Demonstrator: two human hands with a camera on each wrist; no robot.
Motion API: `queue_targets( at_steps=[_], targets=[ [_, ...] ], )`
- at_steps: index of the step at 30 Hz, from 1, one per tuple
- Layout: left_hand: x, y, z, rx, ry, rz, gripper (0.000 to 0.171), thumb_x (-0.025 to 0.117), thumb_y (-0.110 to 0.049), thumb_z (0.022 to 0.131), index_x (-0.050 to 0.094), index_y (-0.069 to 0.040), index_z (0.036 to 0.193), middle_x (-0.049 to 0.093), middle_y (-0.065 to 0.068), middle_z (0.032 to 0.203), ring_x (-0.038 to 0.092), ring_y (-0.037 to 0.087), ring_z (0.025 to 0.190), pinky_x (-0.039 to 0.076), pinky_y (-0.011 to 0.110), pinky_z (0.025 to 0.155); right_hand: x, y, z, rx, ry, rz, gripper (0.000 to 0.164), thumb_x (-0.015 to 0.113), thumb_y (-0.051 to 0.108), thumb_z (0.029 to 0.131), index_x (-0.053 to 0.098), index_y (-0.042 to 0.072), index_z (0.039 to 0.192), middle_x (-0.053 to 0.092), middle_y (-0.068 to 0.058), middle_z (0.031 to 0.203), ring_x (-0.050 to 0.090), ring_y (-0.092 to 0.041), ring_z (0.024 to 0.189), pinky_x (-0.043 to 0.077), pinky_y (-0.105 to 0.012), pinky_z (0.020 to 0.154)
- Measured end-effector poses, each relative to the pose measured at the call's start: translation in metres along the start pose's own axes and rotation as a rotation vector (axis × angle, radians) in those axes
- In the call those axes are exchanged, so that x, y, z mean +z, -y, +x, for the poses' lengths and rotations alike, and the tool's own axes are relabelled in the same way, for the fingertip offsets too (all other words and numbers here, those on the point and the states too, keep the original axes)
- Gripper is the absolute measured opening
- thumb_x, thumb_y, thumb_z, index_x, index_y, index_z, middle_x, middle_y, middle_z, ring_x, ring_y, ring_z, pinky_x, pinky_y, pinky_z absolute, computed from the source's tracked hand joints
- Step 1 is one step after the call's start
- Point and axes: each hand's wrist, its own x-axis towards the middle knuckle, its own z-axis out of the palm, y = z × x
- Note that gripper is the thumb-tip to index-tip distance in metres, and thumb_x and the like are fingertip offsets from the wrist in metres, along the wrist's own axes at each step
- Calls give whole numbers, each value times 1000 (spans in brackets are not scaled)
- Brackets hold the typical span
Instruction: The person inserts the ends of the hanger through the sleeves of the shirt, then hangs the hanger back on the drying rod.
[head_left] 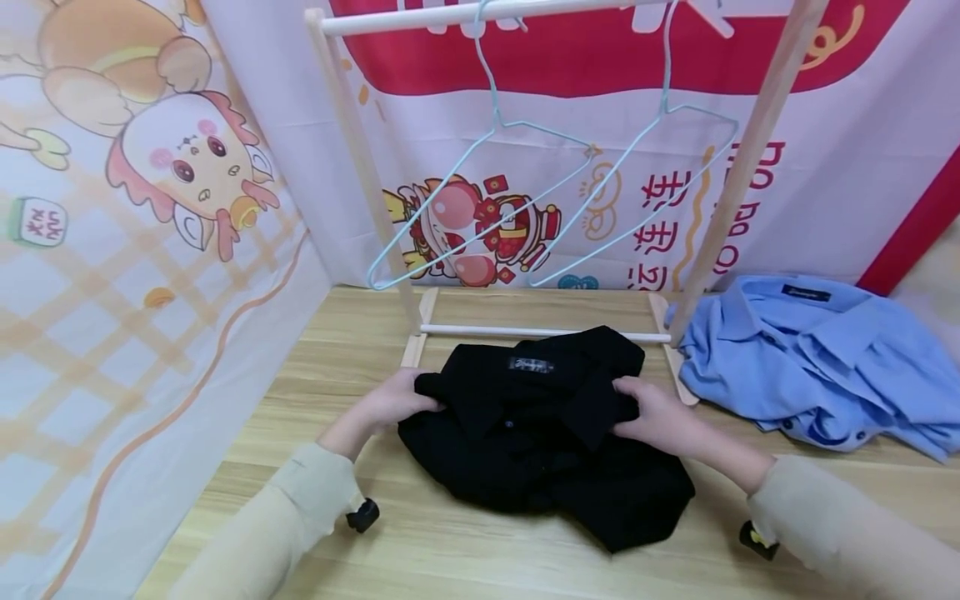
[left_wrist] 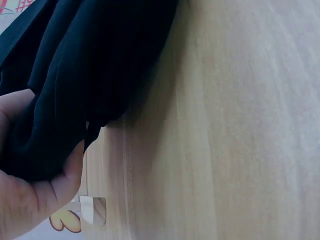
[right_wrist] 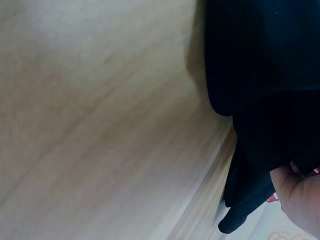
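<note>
A black collared shirt (head_left: 517, 417) lies bunched on the wooden table, its collar and neck label toward the rack. My left hand (head_left: 397, 398) grips the cloth at the shirt's left shoulder side; in the left wrist view the thumb and fingers (left_wrist: 70, 175) curl round a fold. On the other side, my right hand (head_left: 651, 417) pinches the shirt beside the collar. The right wrist view has that hand (right_wrist: 300, 197) at the lower right edge, partly cut off, with dark fabric draping from it.
Behind the shirt stands a wooden rack (head_left: 720, 192) with a white top rail. Two light-blue wire hangers (head_left: 435, 196) hang from it. At the right, a crumpled light-blue shirt (head_left: 817, 367) lies against the rack's foot. A printed curtain (head_left: 247, 275) borders the table at left.
</note>
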Motion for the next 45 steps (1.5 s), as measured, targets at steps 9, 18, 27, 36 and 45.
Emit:
queue_targets(
  at_steps=[9, 18, 27, 36, 45],
  targets=[
    [-4, -4, 4, 65, 24, 145, 28, 77, -9, 89, 69, 1, 113, 71, 9, 109, 63, 23, 103, 47, 44, 99, -3, -7, 4, 1, 2, 8, 52, 83, 11, 83, 59, -9, 125, 64, -22, 121, 61, -38, 111, 50, -54, 94],
    [-18, -21, -5, 10, 8, 215, 60, 82, -24, 87, 60, 2, 137, 61, 19, 132, 52, 36, 127, 39, 51, 109, -26, 2, 1, 113, 92, 170, 75, 80, 33, 90, 45, -4, 145, 52, -26, 139, 54, -42, 121, 49, -55, 95],
    [-15, -32, 0, 3, -3, 214, 58, 71, -41, 96, 60, -9, 143, 66, 13, 127, 59, 29, 119, 45, 48, 104, -35, 4, 2, 111, 130, 300, 65, 73, 29, 97, 46, -2, 147, 53, -19, 138, 55, -34, 120, 49, -46, 96],
    [-10, -40, 5, -26, -39, 167, 57, 74, -36, 95, 60, -6, 141, 57, 20, 140, 52, 34, 129, 41, 52, 109, -29, 8, 9, 110, 29, 339, 54, 73, 18, 97, 52, -6, 140, 65, -12, 118, 59, -24, 107, 50, -26, 86],
    [-16, -46, 1, 73, -139, 110, 31, 77, -21, 93, 66, -2, 114, 64, 12, 112, 58, 27, 105, 45, 43, 97, -35, 13, 13, 89, -15, 414, 46, 72, 5, 95, 54, -10, 135, 67, -14, 111, 63, -10, 99, 53, -22, 83]
  ],
)
